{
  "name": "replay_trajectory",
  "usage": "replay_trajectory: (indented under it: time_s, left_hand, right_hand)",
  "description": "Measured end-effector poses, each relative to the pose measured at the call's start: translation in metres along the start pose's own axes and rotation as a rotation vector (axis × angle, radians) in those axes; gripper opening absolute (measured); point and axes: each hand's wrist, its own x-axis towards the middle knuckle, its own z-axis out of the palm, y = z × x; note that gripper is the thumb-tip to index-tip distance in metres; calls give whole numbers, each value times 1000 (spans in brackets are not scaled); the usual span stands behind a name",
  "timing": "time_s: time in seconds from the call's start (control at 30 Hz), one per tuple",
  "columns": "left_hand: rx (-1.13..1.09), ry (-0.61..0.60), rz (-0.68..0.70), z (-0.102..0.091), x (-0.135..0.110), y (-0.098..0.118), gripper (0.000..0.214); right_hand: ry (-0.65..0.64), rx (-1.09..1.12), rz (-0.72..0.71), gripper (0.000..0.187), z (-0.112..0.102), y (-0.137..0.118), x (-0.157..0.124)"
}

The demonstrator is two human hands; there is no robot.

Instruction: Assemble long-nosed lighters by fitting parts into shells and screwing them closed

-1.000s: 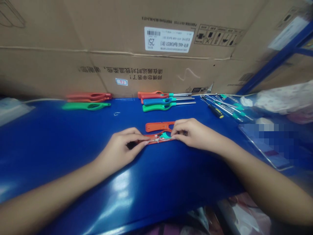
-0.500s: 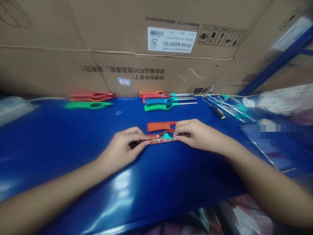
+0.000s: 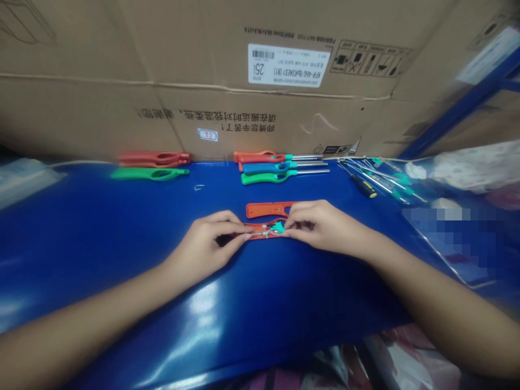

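An opened orange lighter casing half (image 3: 255, 228) lies on the blue table, inner side up. Inside it sit a green trigger (image 3: 279, 226), small metal parts and a thin pale wire (image 3: 273, 234). My left hand (image 3: 213, 238) is closed on the casing's left end, thumb at the near edge. With thumb and forefinger, my right hand (image 3: 311, 223) pinches at the wire beside the trigger; its fingers cover the casing's right part. Just behind lies the matching orange half (image 3: 264, 209), its right end hidden by my right hand.
Assembled lighters (image 3: 266, 168) with metal tubes lie along the cardboard box (image 3: 195, 54). Red and green handle shells (image 3: 150, 173) are at the back left. Several loose metal tubes (image 3: 384, 176) and a black-and-yellow screwdriver (image 3: 363, 186) lie at right, near a plastic bag (image 3: 479, 168).
My right fingertips have shifted slightly left along the casing, closer to the green trigger. My left hand keeps its hold, and the view has shifted a little.
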Motion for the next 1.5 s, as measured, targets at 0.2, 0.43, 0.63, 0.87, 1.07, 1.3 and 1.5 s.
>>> replay_trajectory:
  time_s: [0.2,0.43,0.63,0.87,1.07,1.3,1.5]
  left_hand:
    - [4,1,-2,0,0,1,17]
    - [6,-1,-1,1,0,0,17]
    - [-13,-3,9,1,0,-1,17]
    - [-26,-16,1,1,0,-3,17]
    - [-17,-27,4,0,0,-2,18]
    - [-18,-30,3,0,1,-2,17]
    - [-18,-20,-2,1,0,-2,16]
  right_hand:
    - [-18,-189,-41,21,-1,-4,-3]
    - [-45,-226,-22,18,0,-6,-4]
    - [45,-221,31,16,8,-5,-3]
    - [114,92,237,11,10,-6,3]
    - [24,31,160,12,3,-4,1]
    - [-33,-470,-23,23,7,-15,-6]
    - [-22,-596,-75,26,8,-18,-8]
